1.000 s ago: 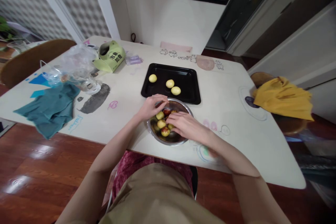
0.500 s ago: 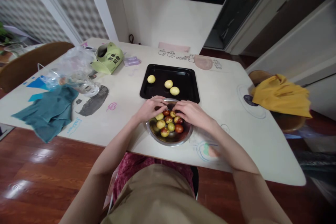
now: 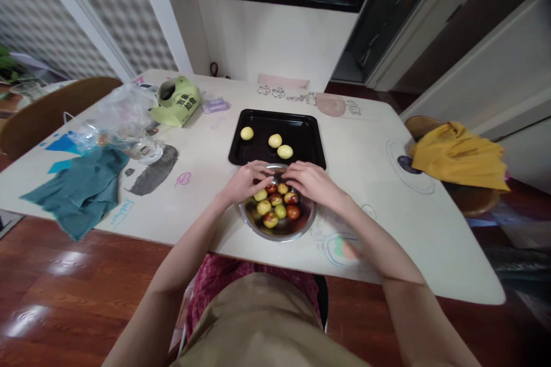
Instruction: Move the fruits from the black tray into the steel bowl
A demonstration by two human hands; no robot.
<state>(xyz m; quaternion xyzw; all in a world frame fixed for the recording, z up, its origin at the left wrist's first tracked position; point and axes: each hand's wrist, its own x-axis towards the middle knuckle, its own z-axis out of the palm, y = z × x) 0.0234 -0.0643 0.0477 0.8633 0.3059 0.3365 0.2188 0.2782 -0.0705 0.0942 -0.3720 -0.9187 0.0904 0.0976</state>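
Note:
A round steel bowl (image 3: pixel 253 228) stands near the table's front edge, holding several jujubes (image 3: pixel 280 211), some yellow-green, some blotched or reddish brown. Over its far left rim lies my left hand (image 3: pixel 248 182), fingers loosely bent and apart, with nothing visible in it. Opposite, my right hand (image 3: pixel 313 182) reaches across the far right rim, its fingers spread above the fruit. Whether the fingertips touch any jujube I cannot tell. Directly behind the bowl sits a black baking tray (image 3: pixel 301 126) with three pale yellow-green jujubes (image 3: pixel 275 141) on it.
On the left of the white table (image 3: pixel 361 160) are a teal cloth (image 3: pixel 81 189), a clear plastic bag (image 3: pixel 129 103), a glass (image 3: pixel 148 152) and a green paper box (image 3: pixel 181 100). A yellow cloth (image 3: pixel 460 155) hangs over a chair at the right.
The view has shifted slightly. Both hands stay over the bowl's far rim, and the jujubes in bowl and tray lie as before.

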